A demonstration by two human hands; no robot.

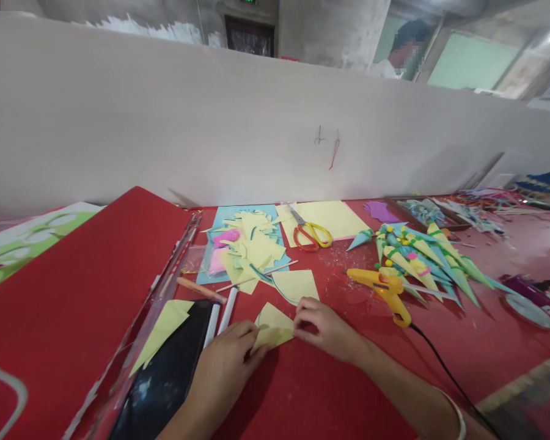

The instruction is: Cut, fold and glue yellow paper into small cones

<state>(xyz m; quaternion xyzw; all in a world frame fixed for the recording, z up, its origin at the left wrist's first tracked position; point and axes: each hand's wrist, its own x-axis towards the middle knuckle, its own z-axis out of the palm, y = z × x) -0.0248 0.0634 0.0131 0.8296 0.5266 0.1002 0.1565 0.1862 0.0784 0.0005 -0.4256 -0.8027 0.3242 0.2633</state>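
1. Head view is showing both hands working at the lower centre of the frame, where a yellow paper piece [275,321] is lying on the red tabletop [330,391].
2. Left hand [231,348] is gripping the paper's left edge between thumb and fingers; right hand [321,326] is pinching its right corner with curled fingers.
3. Judging by the cones [417,260] resting at the right of the frame, the person is probably starting to bend or roll this piece.
4. Next, the move is likely calling for drawing one corner round while the other hand is steadying the paper, keeping the edges even.
5. Another yellow sheet [297,286] is lying just above, near the frame's centre; the yellow glue gun [385,287] is lying right of centre, untouched, perhaps waiting for a seam.
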